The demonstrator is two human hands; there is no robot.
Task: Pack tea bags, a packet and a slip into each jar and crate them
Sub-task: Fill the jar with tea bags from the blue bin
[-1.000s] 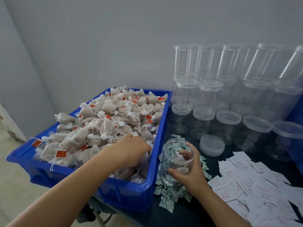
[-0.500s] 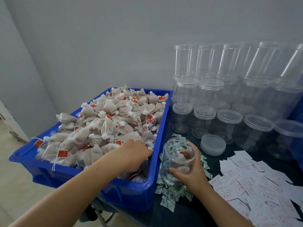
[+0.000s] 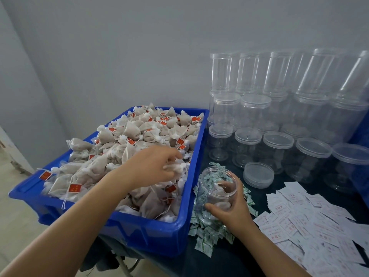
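Here the left hand (image 3: 157, 166) hovered over the blue bin (image 3: 159, 232) of tea bags (image 3: 139, 136), fingertips pinching one tea bag (image 3: 175, 168). The right hand (image 3: 229, 210) curled round the open jar (image 3: 216, 193), which was tilted toward the bin on the green packets (image 3: 205, 234).

Two forearms entered from the near edge, both bare from elbow to wrist, with no sleeve, cuff, glove or covering anywhere on them. The left hand (image 3: 157, 166) on the left and the right hand (image 3: 231, 208) on the right were likewise bare. No ring, watch, bracelet or band showed on either wrist or on any visible finger. The fingernails that showed looked short and unpainted. Nothing else of the person appeared.
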